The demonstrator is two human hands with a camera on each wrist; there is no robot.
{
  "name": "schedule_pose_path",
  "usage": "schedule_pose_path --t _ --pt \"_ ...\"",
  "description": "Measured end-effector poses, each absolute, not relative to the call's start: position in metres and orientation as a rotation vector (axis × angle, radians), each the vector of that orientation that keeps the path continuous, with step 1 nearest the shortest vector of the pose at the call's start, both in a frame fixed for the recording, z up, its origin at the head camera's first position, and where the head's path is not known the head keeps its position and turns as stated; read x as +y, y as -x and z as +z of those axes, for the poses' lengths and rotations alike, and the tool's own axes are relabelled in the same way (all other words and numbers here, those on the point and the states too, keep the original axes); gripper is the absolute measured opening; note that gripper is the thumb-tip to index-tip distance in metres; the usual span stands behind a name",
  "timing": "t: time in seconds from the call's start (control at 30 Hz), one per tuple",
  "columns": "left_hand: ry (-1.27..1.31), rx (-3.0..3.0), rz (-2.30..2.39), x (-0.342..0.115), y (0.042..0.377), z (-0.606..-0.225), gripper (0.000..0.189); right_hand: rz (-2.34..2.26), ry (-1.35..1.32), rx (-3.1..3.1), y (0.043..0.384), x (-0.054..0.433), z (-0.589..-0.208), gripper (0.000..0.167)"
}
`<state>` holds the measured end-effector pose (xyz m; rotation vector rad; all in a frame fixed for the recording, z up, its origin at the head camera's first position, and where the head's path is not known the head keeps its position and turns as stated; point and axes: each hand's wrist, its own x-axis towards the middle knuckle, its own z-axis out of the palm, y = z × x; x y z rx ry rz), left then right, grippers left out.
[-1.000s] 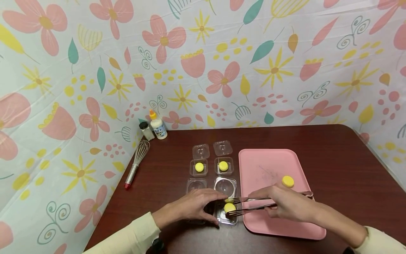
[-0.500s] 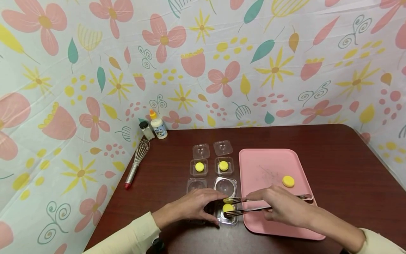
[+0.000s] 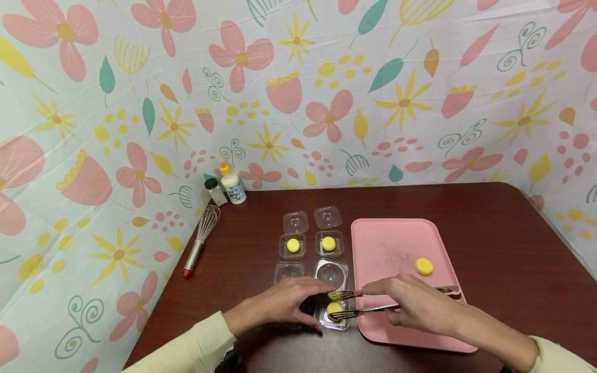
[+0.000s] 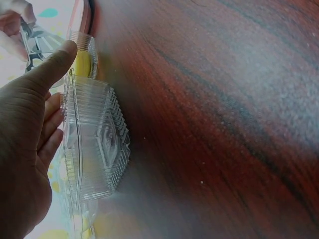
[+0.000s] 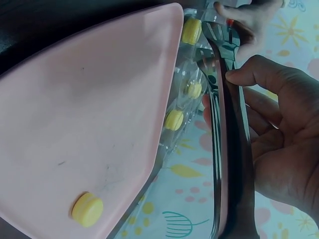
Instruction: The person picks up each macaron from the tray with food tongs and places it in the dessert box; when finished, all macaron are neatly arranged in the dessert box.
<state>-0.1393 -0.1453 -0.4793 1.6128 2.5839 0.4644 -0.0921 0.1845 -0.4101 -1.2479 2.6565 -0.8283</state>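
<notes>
My right hand [image 3: 420,305] grips metal tongs [image 5: 232,149] with fork-shaped ends. The fork ends stand apart over the front right clear plastic container [image 3: 341,325]. Inside it sits a yellow macaron [image 3: 333,310], partly covered by the lower fork end. My left hand [image 3: 286,303] lies at the left of this container with thumb and forefinger spread, near its edges; whether they touch it I cannot tell. In the left wrist view, an open, macaron-free container [image 4: 92,139] stands beside the left palm; the head view mostly hides it under that hand.
The pink tray [image 3: 387,238] at right bears one yellow macaron [image 3: 424,267]. Behind the hands, two open containers hold a macaron each [image 3: 293,245] [image 3: 328,243]. At left lie a whisk [image 3: 202,238], a black-capped jar [image 3: 215,192] and a glue-style bottle [image 3: 233,184].
The tongs have shifted slightly left with my right hand. The macaron moved left with them, then sank a little lower in the container. My left hand stays put.
</notes>
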Motion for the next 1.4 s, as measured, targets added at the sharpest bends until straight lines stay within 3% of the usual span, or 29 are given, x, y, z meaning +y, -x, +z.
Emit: schedule_pose_path --t 0.3,0.5,0.8,1.13,1.4 --pt "-1.628 2.587 0.439 -0.145 0.141 -0.479 0.088 -0.867 1.097 2.620 0.091 0.192 -0.401 0.071" --pt "-1.632 2.570 0.451 -0.145 0.141 -0.479 0.089 -0.839 1.133 2.687 0.093 0.204 -0.396 0.068" --pt "-1.666 2.574 0.473 -0.149 0.146 -0.472 0.090 -0.940 1.137 2.791 0.093 0.230 -0.392 0.078" --pt "-1.626 2.588 0.566 -0.172 0.152 -0.456 0.091 -1.035 1.023 2.892 0.097 0.269 -0.396 0.083" --pt "-1.541 2.607 0.577 -0.196 0.152 -0.456 0.090 -1.010 0.883 2.996 0.101 0.309 -0.411 0.076"
